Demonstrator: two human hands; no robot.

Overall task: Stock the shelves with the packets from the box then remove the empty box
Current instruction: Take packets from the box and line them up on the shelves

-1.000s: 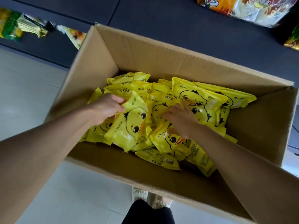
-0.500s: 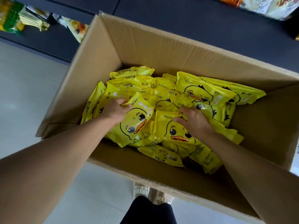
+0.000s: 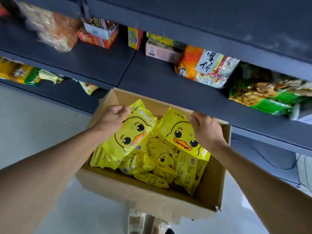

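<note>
An open cardboard box [image 3: 148,198] stands on the floor below the dark shelves, with several yellow duck-face packets [image 3: 162,164] heaped inside. My left hand [image 3: 111,119] grips the top edge of one yellow packet [image 3: 133,134] and holds it above the heap. My right hand [image 3: 205,129] pinches the top edge of a second yellow packet [image 3: 180,134], also lifted clear of the pile. Both packets hang upright with the duck faces toward me, just below the front edge of the dark shelf [image 3: 152,76].
The shelf carries an orange and white snack bag [image 3: 207,66], a green bag [image 3: 270,93], red boxes [image 3: 99,37] and a pink carton [image 3: 160,51]. A lower shelf at the left holds yellow and green packets [image 3: 18,72]. Pale floor [image 3: 33,125] lies left of the box.
Both hands have risen out of the box, each with a yellow packet. The view has tilted up, so the shelves with their goods have come into sight.
</note>
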